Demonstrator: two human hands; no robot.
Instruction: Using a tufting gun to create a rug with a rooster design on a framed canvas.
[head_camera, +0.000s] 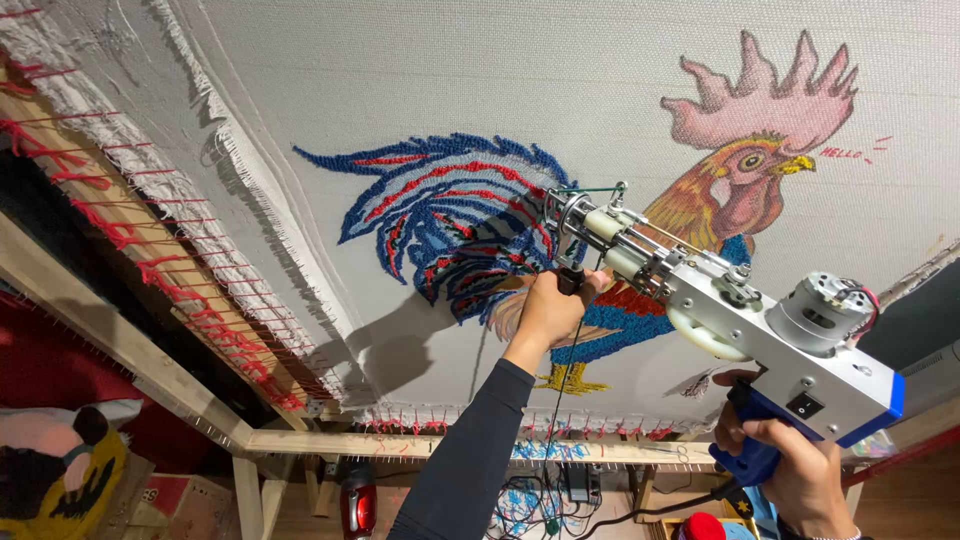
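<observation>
A silver and blue tufting gun (760, 325) points at a grey cloth (450, 70) stretched on a wooden frame (130, 350). On the cloth is a tufted rooster (690, 200) with a blue and red tail, orange neck and pink comb. My left hand (553, 307) grips the gun's front handle near the needle, close to the rooster's body. My right hand (795, 470) holds the blue rear grip, low at the right. A green yarn runs into the gun's tip.
Red yarn loops line the frame's left and lower edges. Below the frame stand a red bottle (358, 500), tangled cables (540, 495) and a colourful cushion (55, 465) at the far left. A black cord hangs from the gun.
</observation>
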